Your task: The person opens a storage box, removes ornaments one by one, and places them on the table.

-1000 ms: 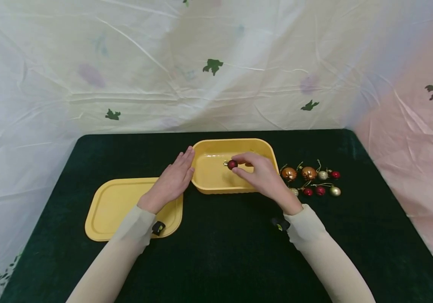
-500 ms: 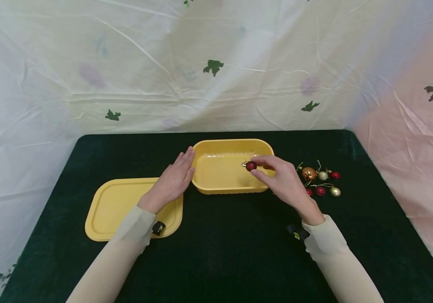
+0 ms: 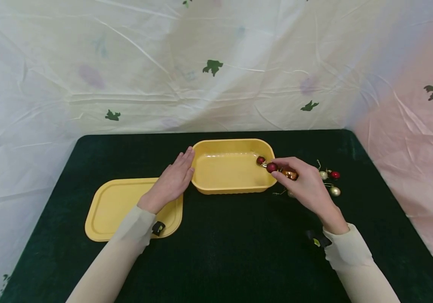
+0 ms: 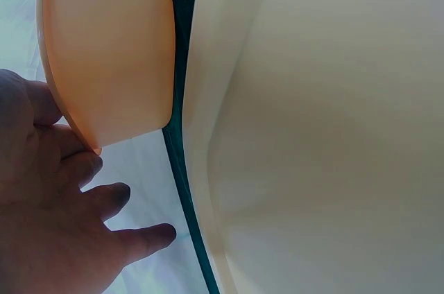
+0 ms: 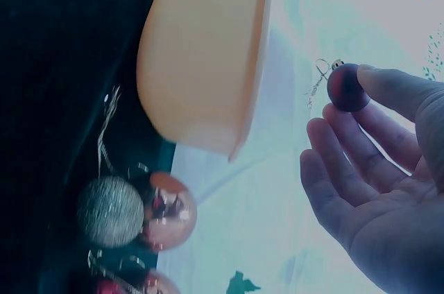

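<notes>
In the head view my right hand (image 3: 303, 181) pinches a small dark red bauble (image 3: 272, 167) between thumb and index finger, over the right rim of a yellow box (image 3: 224, 170). A thin loop hangs from the bauble's cap in the right wrist view, where the other fingers are spread apart from the bauble (image 5: 348, 88). Another small red bauble (image 3: 260, 160) shows inside the box's right end. My left hand (image 3: 171, 179) lies with fingers extended along the box's left side. In the left wrist view its fingertips touch the box wall (image 4: 111, 51).
A yellow lid (image 3: 119, 206) lies at the left, under the left forearm. Right of the box several baubles stay on the dark green cloth, including a red one (image 3: 335, 175), a gold one (image 3: 335, 191) and an orange one (image 3: 290, 174), some partly hidden by the right hand.
My right hand has moved right with the pinched red bauble, from over the middle of the box to its right rim. The red bauble in the box has come into view. The left hand stays.
</notes>
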Motion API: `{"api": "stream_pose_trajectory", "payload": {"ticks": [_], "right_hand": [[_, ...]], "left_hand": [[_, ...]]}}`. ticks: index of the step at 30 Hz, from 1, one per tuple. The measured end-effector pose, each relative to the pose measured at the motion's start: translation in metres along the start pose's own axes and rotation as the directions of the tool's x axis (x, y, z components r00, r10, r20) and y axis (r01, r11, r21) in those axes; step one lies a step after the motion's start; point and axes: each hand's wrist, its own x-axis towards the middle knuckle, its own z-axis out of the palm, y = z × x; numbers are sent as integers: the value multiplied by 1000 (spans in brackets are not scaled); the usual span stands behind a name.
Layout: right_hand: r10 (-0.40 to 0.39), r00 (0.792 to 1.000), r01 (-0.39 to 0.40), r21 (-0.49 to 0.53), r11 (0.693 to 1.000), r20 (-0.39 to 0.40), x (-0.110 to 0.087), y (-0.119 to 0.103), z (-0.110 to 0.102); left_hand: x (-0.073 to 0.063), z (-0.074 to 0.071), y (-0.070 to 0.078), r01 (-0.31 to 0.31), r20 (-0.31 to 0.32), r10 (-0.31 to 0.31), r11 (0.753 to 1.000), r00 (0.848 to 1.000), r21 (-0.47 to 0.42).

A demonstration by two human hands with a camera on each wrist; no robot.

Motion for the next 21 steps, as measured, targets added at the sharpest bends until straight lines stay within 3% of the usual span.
{"api": "stream_pose_trajectory", "payload": {"ticks": [14,21], "right_hand": [[-48,996,45,-46,998,-73,-23,12,-24],[23,995,-28,-52,998,-101,-34,20,-37]], "left_hand": [[-1,2,-2,9,-1,-9,1000,1000,-11],[-1,2,-1,12,-2,-12,1000,1000,-14]]}}
